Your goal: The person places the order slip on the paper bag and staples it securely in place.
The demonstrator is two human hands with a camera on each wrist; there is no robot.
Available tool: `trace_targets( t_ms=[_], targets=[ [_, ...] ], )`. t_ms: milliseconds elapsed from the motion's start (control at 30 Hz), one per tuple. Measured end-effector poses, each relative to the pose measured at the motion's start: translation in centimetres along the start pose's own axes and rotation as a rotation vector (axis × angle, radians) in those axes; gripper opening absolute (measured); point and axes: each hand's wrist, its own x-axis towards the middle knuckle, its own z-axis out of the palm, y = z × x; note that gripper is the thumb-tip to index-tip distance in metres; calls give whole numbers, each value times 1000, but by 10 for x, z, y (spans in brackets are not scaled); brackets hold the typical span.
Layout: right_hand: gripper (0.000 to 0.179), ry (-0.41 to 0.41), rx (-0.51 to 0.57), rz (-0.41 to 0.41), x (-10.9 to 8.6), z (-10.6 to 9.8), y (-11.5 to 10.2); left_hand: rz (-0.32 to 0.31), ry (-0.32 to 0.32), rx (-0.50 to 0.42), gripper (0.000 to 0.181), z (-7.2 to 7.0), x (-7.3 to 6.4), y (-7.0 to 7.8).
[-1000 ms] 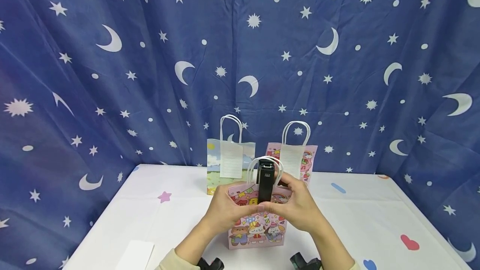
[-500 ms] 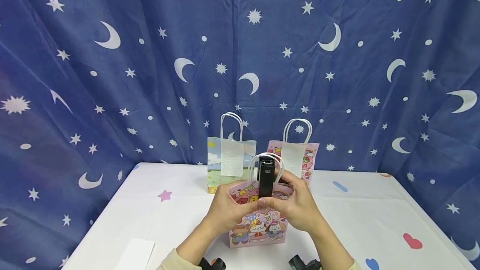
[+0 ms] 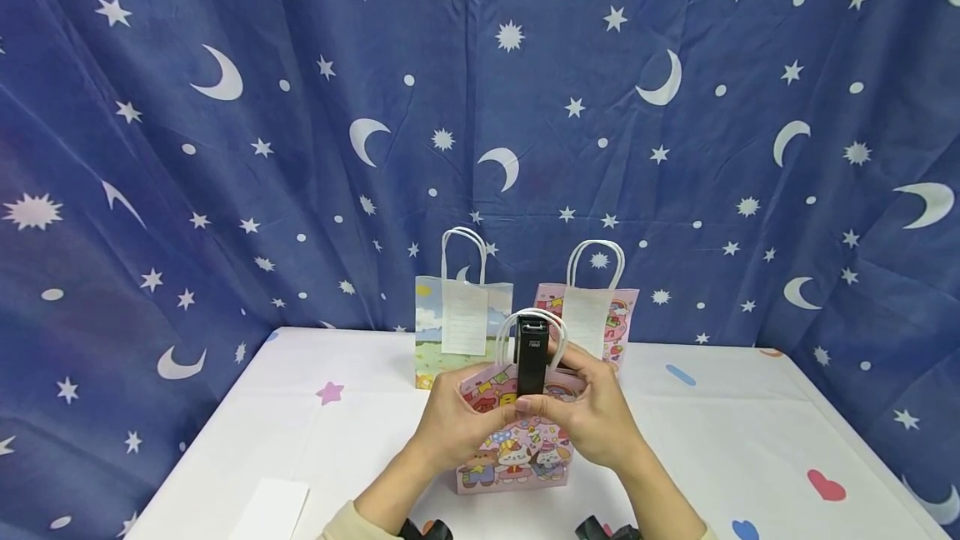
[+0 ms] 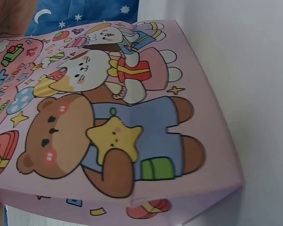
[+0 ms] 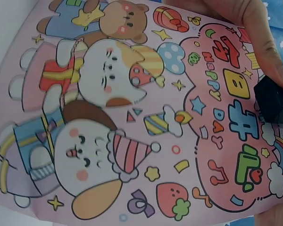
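A pink paper gift bag point(image 3: 513, 461) with cartoon animals stands upright on the table, white rope handles raised. At its top edge a black stapler point(image 3: 532, 357) points upward between the handle strands. My left hand point(image 3: 450, 419) reaches round the bag's left side, thumb on the stapler's lower end, fingers hidden behind the bag. From the other side my right hand point(image 3: 596, 407) holds the stapler too, its thumb tip meeting the left one. The right wrist view shows a thumb on the black stapler end point(image 5: 276, 101). White lined paper point(image 4: 28, 217) peeks out behind the bag.
Behind stand two more gift bags, a landscape-print one point(image 3: 427, 340) and a pink one point(image 3: 621, 319), each with a white lined card at its front. A white card point(image 3: 272, 511) lies front left on the white table point(image 3: 360, 440). A blue star-patterned curtain point(image 3: 300, 190) hangs behind.
Both thumbs and the stapler's near end sit slightly higher in the head view than one second ago. The hold on the stapler and bag otherwise looks the same.
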Motion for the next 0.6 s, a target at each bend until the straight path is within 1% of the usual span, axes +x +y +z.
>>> trace_targets(
  t_ms=[133,333,400,600],
  targets=[
    [59,19,-24,-4,0,1,0,26,-2,-5,35,1,0,0],
    [60,39,-10,6,-1,3,2,38,1,10,33,2,0,1],
    [59,50,-24,7,-1,4,2,45,8,17,33,2,-1,0],
    [59,54,-27,32,1,3,4,14,21,25,33,3,0,-2]
  ],
)
